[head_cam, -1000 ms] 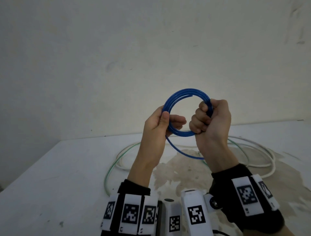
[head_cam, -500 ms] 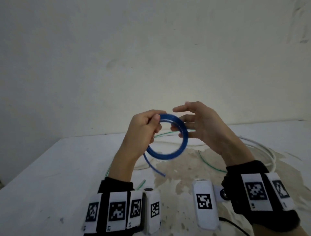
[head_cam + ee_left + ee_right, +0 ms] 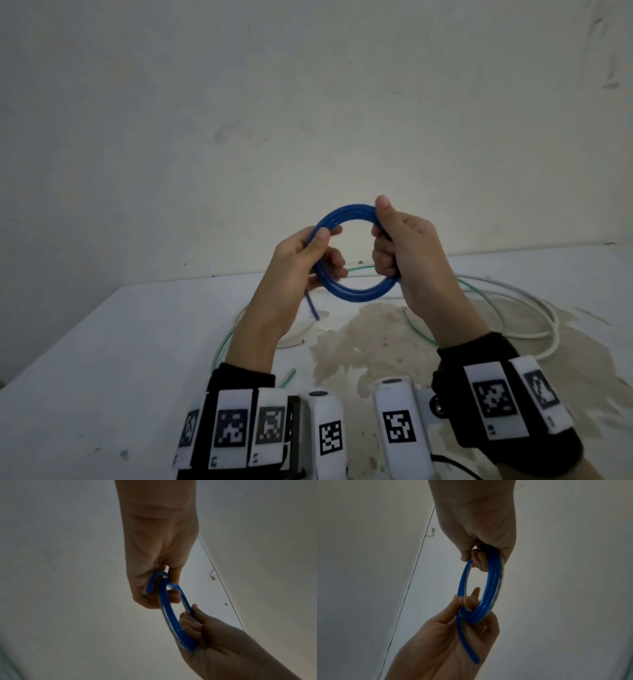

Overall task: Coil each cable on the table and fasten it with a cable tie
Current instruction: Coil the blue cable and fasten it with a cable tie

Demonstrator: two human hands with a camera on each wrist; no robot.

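The right hand [image 3: 404, 246], open half a second before, had closed its grip on the blue cable coil [image 3: 356, 294]; the left hand [image 3: 301, 257] pinched the opposite side

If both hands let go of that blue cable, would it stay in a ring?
Probably not. The blue cable looks springy: both hands grip it, and its free end juts out straight. It likely weighs little; the left hand holds it with fingers alone.

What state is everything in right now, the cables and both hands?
blue cable: coiled, held in the air, short tail hanging, no tie seen.
left hand: grips the coil's left side.
right hand: grips its right side.
white cable: loose on the table.
green cable: loose, uncoiled.
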